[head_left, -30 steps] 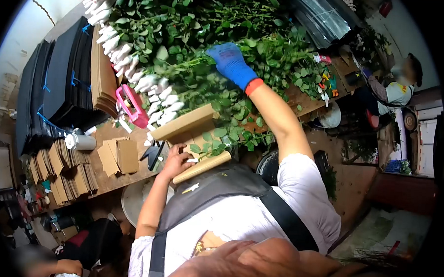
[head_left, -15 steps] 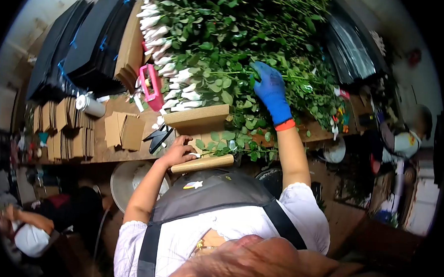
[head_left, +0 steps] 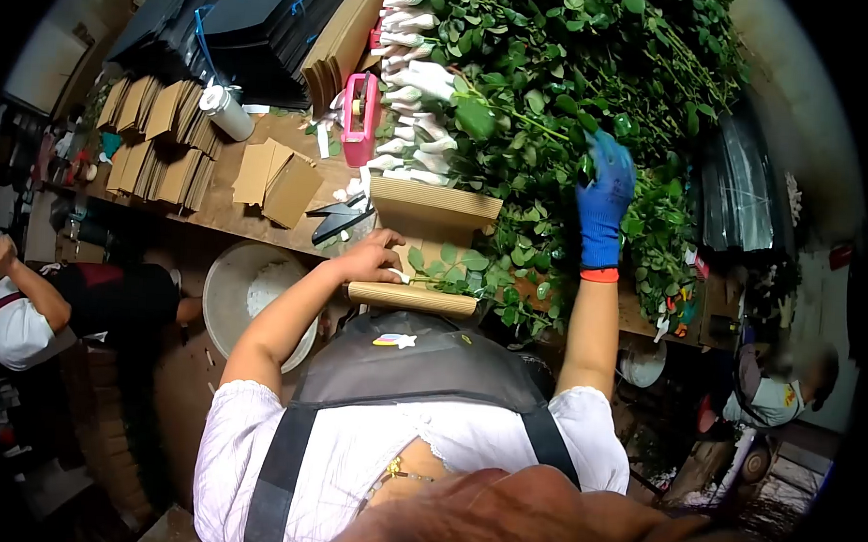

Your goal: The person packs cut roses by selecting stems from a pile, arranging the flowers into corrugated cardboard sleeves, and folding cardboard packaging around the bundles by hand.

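My bare left hand point(head_left: 372, 256) rests on a folded corrugated cardboard sheet point(head_left: 423, 300), its fingers apart. Beside its thumb is the white-covered head of a rose point(head_left: 399, 276), whose leafy stem extends right across the cardboard. My right hand point(head_left: 607, 182), in a blue glove with an orange cuff, is closed around the stem of another rose point(head_left: 518, 115) over the green pile. That rose's head wears a white sleeve point(head_left: 429, 79) and points left. Many roses with white-covered heads point(head_left: 415, 139) lie in a dense heap point(head_left: 579, 45) behind.
On the bench point(head_left: 233, 214) stand a pink tape dispenser point(head_left: 360, 121), black scissors point(head_left: 339, 218), cut cardboard pieces point(head_left: 278, 182), a white canister point(head_left: 226, 113) and black sheet stacks point(head_left: 260, 31). A large bucket point(head_left: 221, 305) sits below left. Other people are at both sides.
My right hand has drawn a rose up from the heap, its white head now showing to the left. The view has shifted, so the bench appears further right. My left hand stays at the cardboard.
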Tool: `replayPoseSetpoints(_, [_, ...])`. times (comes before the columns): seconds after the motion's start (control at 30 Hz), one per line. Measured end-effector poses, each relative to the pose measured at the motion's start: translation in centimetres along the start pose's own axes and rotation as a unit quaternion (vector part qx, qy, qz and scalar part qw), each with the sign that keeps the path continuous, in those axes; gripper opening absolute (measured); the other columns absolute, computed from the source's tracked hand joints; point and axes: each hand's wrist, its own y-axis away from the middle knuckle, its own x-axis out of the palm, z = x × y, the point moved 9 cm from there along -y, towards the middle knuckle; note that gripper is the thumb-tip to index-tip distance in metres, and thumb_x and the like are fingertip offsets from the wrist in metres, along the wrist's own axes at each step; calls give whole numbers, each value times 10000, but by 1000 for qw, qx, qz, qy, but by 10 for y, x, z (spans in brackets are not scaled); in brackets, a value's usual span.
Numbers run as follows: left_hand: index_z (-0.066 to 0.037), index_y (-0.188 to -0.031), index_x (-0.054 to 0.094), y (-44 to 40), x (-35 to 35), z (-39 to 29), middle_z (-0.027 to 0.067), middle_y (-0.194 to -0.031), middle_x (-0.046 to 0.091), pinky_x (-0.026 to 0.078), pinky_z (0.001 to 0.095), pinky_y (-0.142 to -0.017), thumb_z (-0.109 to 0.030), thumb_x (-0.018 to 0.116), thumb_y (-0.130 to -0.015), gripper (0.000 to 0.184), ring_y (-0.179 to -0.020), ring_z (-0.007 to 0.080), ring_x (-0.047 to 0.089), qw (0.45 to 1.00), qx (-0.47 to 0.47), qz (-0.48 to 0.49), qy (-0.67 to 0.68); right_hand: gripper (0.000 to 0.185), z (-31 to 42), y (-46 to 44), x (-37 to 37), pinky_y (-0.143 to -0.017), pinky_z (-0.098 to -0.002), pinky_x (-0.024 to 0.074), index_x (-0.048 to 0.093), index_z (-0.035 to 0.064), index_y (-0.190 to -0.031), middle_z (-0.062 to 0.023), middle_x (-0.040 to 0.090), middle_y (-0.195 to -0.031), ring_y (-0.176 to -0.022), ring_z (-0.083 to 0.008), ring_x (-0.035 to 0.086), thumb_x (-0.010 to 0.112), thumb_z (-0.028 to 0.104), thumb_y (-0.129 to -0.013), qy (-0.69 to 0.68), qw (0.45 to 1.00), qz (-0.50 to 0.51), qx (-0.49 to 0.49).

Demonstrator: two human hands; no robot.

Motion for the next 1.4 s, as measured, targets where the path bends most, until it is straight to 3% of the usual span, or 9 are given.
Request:
replayPoseSetpoints(0.23, [-137,-905,768,0,6,6,142,-1307,517,370,441,-1056,-340,826,-753,260,-1258,352,437,1000,15,-22,-1,553,-7,11,-19,-987,-398,499,638,123,-1260,-114,664,-1219,-1120,-327,626,651,-18,-725,-27,999,-19,-25])
replayPoseSetpoints(0.33, [-132,-907,765,1,2,1,143,-1300,517,375,440,-1053,-326,823,-754,254,-1255,351,438,1000,10,-18,11,542,-15,25,38,-966,-399,507,640,135,-1264,-121,675,-1190,-1104,-323,634,697,21,-737,63,962,257,67])
replayPoseSetpoints(0.47, [-123,-909,759,2,6,5,145,-1322,515,365,431,-1066,-312,821,-756,251,-1271,350,429,1000,9,-19,6,559,17,-1,-38,-900,-402,519,603,161,-1320,-115,685,-1154,-1014,-326,651,695,56,-779,-59,998,-10,26])
replayPoseSetpoints(0.67, [-138,-1042,739,3,0,3,142,-1340,525,394,428,-1059,-320,820,-753,351,-1259,368,435,999,13,-32,23,314,54,49,-36,-854,-369,542,715,119,-1136,-110,708,-1095,-972,-280,678,675,37,-836,-262,953,153,-9])
replayPoseSetpoints(0.73, [-136,-1421,453,3,12,16,163,-1375,530,426,422,-1048,-309,847,-726,817,-1265,365,504,986,-70,8,152,326,56,98,-9,-860,-349,535,708,112,-1158,-100,702,-1087,-972,-258,668,641,15,-854,-421,857,280,101])
replayPoseSetpoints(0.87, [-113,-1480,355,3,-1,17,181,-1371,551,486,408,-989,-254,899,-660,993,-1231,359,560,989,-98,-37,107,304,23,222,64,-824,-401,541,723,110,-1066,-152,700,-1006,-948,-354,658,667,8,-785,-212,922,312,91])
replayPoseSetpoints(1.13, [-63,-1108,697,4,-13,-6,94,-1013,593,518,366,-789,-190,865,-711,449,-905,273,615,992,-42,-70,93,345,28,226,72,-872,-420,524,678,183,-1160,-99,703,-1099,-992,-310,666,673,172,-815,18,829,552,86])
replayPoseSetpoints(1.33, [-40,-1100,690,-1,-14,-14,114,-1006,589,500,377,-816,-195,763,-835,316,-930,305,608,995,-28,-32,87,360,-1,88,52,-933,-439,479,668,180,-1174,-40,665,-1204,-1109,-280,615,703,225,-818,-2,985,102,142])
replayPoseSetpoints(1.4, [-30,-1084,695,-2,-9,-5,124,-1005,595,492,382,-841,-182,708,-883,252,-951,318,606,994,-32,-27,100,374,-19,107,114,-945,-438,474,668,170,-1174,-54,664,-1202,-1109,-279,608,708,196,-803,19,968,199,154])
